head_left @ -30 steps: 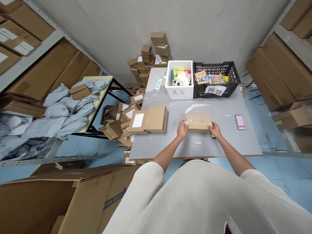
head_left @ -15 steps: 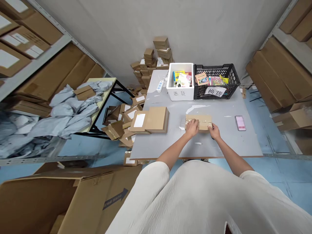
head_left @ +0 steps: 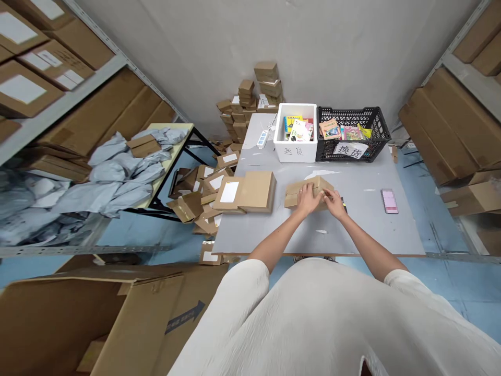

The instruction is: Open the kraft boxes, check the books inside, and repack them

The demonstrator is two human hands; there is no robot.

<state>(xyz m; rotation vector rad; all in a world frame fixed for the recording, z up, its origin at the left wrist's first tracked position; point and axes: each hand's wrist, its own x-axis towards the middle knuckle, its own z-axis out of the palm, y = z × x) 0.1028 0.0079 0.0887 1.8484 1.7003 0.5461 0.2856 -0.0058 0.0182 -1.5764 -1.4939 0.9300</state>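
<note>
A closed cardboard box (head_left: 294, 194) lies tilted on the grey table (head_left: 270, 235), a taped seam along its top. My left hand (head_left: 308, 199) grips the box from above, its fingers bent over the top. At the box's right end, my right hand (head_left: 333, 203) is closed, thumb and fingertips pinched together against the edge. A slim black and yellow object (head_left: 344, 204), apparently a utility knife, juts out behind the right fingers; most of it is hidden by the hand.
Two cardboard boxes (head_left: 256, 192) sit side by side on the left. A white bin (head_left: 295, 152) and a black crate (head_left: 381, 137) of books stand behind. A phone (head_left: 389, 201) lies at right. Opened cartons (head_left: 186, 208) cover the floor beside the table.
The box has turned and shifted slightly left, now lying at an angle. My right hand has moved left and up, closer to my left hand, its fingertips now pinched at the box's end.
</note>
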